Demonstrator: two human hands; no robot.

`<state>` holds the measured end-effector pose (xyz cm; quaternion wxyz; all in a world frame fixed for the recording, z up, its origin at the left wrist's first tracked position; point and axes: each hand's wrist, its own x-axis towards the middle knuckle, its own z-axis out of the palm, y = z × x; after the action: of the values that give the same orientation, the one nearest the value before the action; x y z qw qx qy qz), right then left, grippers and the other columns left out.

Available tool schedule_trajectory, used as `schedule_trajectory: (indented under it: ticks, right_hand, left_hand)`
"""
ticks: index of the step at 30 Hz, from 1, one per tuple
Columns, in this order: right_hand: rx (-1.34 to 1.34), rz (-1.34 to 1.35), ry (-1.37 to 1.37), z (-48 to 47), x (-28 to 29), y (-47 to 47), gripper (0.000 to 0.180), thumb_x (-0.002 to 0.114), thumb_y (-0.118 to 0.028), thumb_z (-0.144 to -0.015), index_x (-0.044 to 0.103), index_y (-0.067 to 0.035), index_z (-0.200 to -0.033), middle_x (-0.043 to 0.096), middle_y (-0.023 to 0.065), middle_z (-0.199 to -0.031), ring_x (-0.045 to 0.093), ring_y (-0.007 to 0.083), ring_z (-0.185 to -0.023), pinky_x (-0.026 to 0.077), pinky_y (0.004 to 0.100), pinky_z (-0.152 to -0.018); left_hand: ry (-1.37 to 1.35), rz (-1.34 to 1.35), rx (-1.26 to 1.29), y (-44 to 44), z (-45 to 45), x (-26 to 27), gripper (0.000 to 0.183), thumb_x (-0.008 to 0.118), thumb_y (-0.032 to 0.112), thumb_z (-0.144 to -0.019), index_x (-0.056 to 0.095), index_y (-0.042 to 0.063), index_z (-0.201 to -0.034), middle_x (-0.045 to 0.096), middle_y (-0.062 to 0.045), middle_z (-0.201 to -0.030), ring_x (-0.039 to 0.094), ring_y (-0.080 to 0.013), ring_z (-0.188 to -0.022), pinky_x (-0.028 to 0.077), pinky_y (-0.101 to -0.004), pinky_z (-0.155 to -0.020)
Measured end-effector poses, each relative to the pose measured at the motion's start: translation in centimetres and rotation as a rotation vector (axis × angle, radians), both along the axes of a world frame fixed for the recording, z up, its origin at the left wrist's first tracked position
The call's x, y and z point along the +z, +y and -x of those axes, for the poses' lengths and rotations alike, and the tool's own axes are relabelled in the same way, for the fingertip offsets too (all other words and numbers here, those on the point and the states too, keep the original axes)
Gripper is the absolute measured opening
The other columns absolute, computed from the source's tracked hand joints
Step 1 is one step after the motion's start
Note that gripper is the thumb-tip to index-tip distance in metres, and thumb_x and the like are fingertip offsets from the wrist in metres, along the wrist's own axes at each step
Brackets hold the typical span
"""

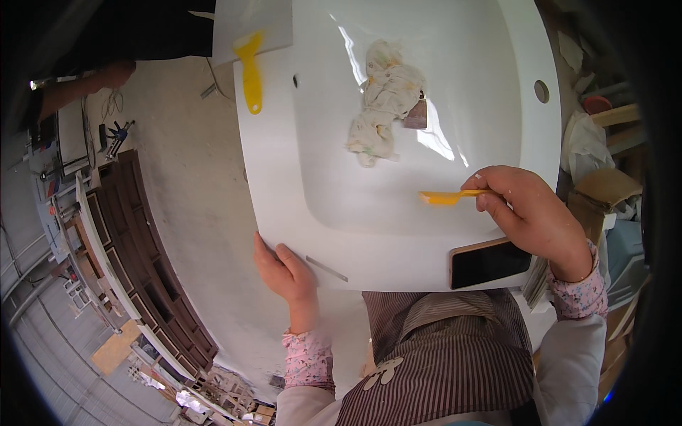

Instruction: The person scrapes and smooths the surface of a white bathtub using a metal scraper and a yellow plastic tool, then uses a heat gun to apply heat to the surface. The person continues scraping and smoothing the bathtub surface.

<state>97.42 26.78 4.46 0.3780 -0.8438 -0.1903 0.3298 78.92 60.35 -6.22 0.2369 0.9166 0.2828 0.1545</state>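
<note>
My right hand (533,210) pinches the handle of a small yellow plastic scraper (442,197) between thumb and fingers. Whitish matter clings to its tip, which is above the near part of a glossy white basin (383,253). At the basin's near left corner, my left hand (286,274) rests on the rim with its fingers apart. Beside that thumb lies a thin metal strip (326,268). Stained, crumpled rags (391,90) lie on the basin floor, partly over a brown block (416,114). A smartphone (487,264) with a dark screen sits on the near rim, close below my right wrist.
A yellow putty knife (252,80) lies on the far left rim, its blade end over a pale sheet (256,26). A round hole (541,91) pierces the right rim. Another person's arm (85,88) shows at upper left. Brown panelled doors (154,255) stand left; boards and bags crowd the right.
</note>
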Motion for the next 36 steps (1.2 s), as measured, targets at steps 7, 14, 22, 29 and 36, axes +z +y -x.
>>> schedule_trajectory:
  ticks: [7,14,22,29,36]
  right_hand:
    - [-0.047,-0.043,-0.087,0.5,0.0,-1.0,0.022,0.057,0.001,-0.094,0.066,0.000,-0.114,0.060,0.0129,-0.090,0.058,0.0273,-0.082,0.049,0.0364,-0.075]
    - [-0.121,-0.118,-0.210,-1.0,-0.5,1.2,0.025,0.057,0.001,-0.093,0.064,0.000,-0.117,0.063,0.0149,-0.099,0.061,0.0312,-0.088,0.050,0.0379,-0.079]
    - [-0.171,-0.203,-0.597,-12.6,-4.6,13.7,0.022,0.057,-0.003,-0.096,0.066,0.000,-0.115,0.068,0.0176,-0.108,0.064,0.0369,-0.097,0.052,0.0426,-0.084]
    - [-0.203,-0.038,-0.863,-23.1,-7.5,18.1,0.020,0.056,-0.004,-0.095,0.070,-0.002,-0.110,0.071,0.0179,-0.105,0.064,0.0399,-0.098,0.053,0.0475,-0.085]
    - [-0.030,0.091,-1.049,-28.0,-10.8,19.3,0.025,0.055,-0.008,-0.092,0.073,-0.009,-0.108,0.072,0.0168,-0.100,0.066,0.0401,-0.093,0.053,0.0499,-0.083]
  left_hand:
    - [0.027,-0.039,0.001,0.2,0.5,-0.5,0.049,0.048,0.019,-0.103,0.044,-0.011,-0.142,0.059,-0.025,-0.129,0.058,-0.0370,-0.116,0.046,-0.0434,-0.099]
    - [0.032,0.018,-0.024,0.0,0.3,-0.4,0.052,0.051,0.019,-0.099,0.045,-0.011,-0.141,0.060,-0.026,-0.125,0.061,-0.0381,-0.110,0.048,-0.0446,-0.097]
    - [0.198,-0.071,0.100,1.1,1.7,-0.6,0.048,0.051,0.013,-0.096,0.047,-0.010,-0.138,0.060,-0.026,-0.121,0.058,-0.0422,-0.109,0.046,-0.0475,-0.095]
    - [0.143,-0.093,0.073,-0.4,-0.1,-1.1,0.050,0.056,0.015,-0.092,0.050,-0.008,-0.136,0.062,-0.026,-0.115,0.059,-0.0440,-0.105,0.047,-0.0502,-0.089]
    - [0.161,-0.025,0.071,-0.9,-0.2,-0.4,0.052,0.058,0.017,-0.091,0.049,-0.004,-0.138,0.063,-0.025,-0.116,0.060,-0.0415,-0.107,0.045,-0.0515,-0.091]
